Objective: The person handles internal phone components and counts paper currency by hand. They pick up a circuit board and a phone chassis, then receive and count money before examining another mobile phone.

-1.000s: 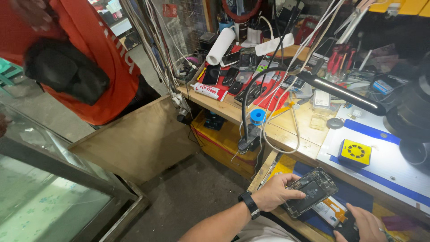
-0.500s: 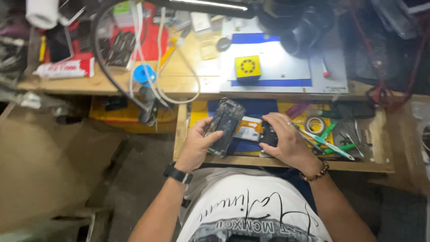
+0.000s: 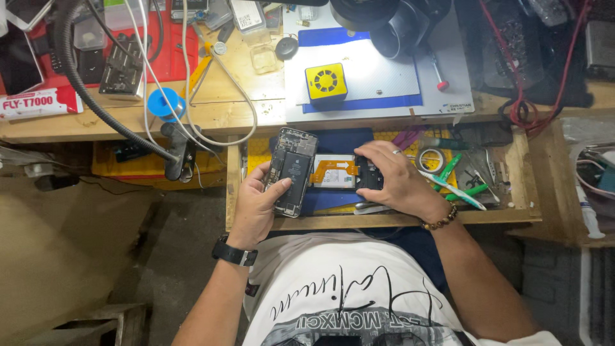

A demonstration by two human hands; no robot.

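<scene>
My left hand point(image 3: 256, 205) grips an opened black phone point(image 3: 291, 170) with its internals showing, held over the open wooden drawer point(image 3: 384, 221). My right hand point(image 3: 397, 182) rests on a second dark phone part point(image 3: 368, 174) lying in the drawer, fingers curled over it. Between the two lies a pale battery-like piece with an orange flex strip point(image 3: 333, 172). A black watch sits on my left wrist, a bead bracelet on my right.
On the workbench stand a small yellow fan cube point(image 3: 326, 83) on a white-and-blue mat point(image 3: 384, 77), a blue solder spool point(image 3: 163, 102), cables and a black gooseneck arm point(image 3: 96, 96). The drawer's right side holds a tape roll point(image 3: 430, 159), green-handled tools point(image 3: 448, 170) and tweezers.
The view has swung from the side to straight down over the drawer. My left hand keeps hold of the opened phone; my right hand stays on the dark part.
</scene>
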